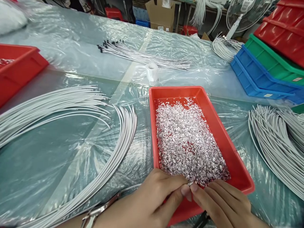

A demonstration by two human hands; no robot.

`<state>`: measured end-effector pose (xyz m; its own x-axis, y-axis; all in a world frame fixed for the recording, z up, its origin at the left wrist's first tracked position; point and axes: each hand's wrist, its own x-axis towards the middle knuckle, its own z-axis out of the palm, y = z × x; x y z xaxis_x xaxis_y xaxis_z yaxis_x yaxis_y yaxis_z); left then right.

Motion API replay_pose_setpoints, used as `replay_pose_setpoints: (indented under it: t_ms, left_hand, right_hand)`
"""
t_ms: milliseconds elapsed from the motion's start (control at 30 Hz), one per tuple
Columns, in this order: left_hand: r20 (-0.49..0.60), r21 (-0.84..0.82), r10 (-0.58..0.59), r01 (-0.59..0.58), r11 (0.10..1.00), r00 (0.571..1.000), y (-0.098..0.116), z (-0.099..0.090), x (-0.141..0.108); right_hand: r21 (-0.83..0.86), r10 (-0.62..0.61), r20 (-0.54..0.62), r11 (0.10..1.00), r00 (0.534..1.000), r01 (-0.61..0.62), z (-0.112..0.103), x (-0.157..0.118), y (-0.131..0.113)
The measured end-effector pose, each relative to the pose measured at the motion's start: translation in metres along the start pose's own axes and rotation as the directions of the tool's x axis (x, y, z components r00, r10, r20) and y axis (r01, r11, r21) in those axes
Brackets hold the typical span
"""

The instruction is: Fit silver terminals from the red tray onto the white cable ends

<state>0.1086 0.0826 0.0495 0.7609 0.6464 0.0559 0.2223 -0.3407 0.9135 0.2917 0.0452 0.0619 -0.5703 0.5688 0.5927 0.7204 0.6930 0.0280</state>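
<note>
Over the near end of a red tray, my two hands meet fingertip to fingertip. My left hand pinches the end of a white cable, which runs back under the wrist. My right hand is closed at the same spot, thumb and forefinger on a small silvery piece at the cable's end. Many small shiny metal pieces cover the tray's floor. A dark-handled tool lies partly hidden beneath my right hand.
White cables curve at the left and lie bundled at the right. Behind the tray are a clear tape roll and black-tipped cables. Blue bins are stacked at the right; another red tray is at the left.
</note>
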Motion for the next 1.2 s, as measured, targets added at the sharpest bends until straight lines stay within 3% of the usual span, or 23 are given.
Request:
replay_pose_setpoints:
  t_ms: [200,300,367,467,567,667,800,1067,1200]
  left_hand:
    - [0.049,0.007,-0.018,0.018,1.000,0.999,-0.002,0.000,-0.004]
    - [0.063,0.033,-0.075,0.073,0.997,0.995,0.000,0.000,-0.007]
    - [0.065,0.032,-0.106,0.104,0.994,0.992,0.000,0.000,-0.008]
    - [0.064,0.024,-0.129,0.128,0.992,0.990,0.000,0.000,-0.008]
    - [0.054,0.062,-0.130,0.127,0.990,0.990,-0.001,0.002,-0.008]
    - [0.036,0.092,-0.109,0.105,0.990,0.993,-0.002,0.003,-0.008]
    - [0.019,0.116,-0.071,0.068,0.991,0.997,-0.003,0.005,-0.007]
    - [-0.008,-0.013,-0.033,0.033,0.999,0.999,0.001,0.001,-0.003]
    - [0.015,-0.072,-0.023,0.024,0.997,1.000,0.002,-0.001,-0.002]
  right_hand:
    - [0.097,-0.015,-0.032,0.995,0.999,0.018,0.005,-0.002,0.006]
    - [0.375,0.103,0.086,0.918,0.991,-0.128,0.006,-0.004,0.011]
    - [0.580,0.284,0.201,0.737,0.937,-0.348,0.005,-0.003,0.013]
    - [0.729,0.480,0.382,0.369,0.790,-0.576,0.004,0.002,0.013]
    - [0.733,0.506,0.552,0.084,0.663,-0.675,0.006,0.003,0.009]
    - [0.705,0.513,0.630,-0.064,0.583,-0.706,0.009,0.000,0.005]
    - [0.676,0.513,0.674,-0.140,0.531,-0.723,0.011,-0.003,0.003]
    - [0.681,0.497,0.672,-0.126,0.549,-0.721,0.012,-0.005,0.003]
    - [0.667,0.478,0.701,-0.178,0.529,-0.723,0.012,-0.004,0.003]
